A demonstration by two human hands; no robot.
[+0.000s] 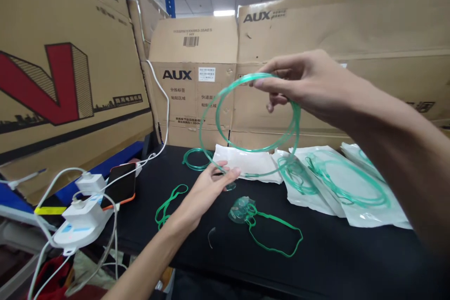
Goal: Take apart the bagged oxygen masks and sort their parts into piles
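Both hands (207, 187) (309, 84) grip tubing coil (246, 150) (mid-air) | table edge (246, 272) nr

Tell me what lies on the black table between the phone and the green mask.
In the head view, between the phone and the green mask lie a loose green elastic strap and the left hand, on the black table.

Both forearms bare, no sleeves in view. Left hand (207, 186) and right hand (309, 85) ungloved; no rings, watch or wristband visible.
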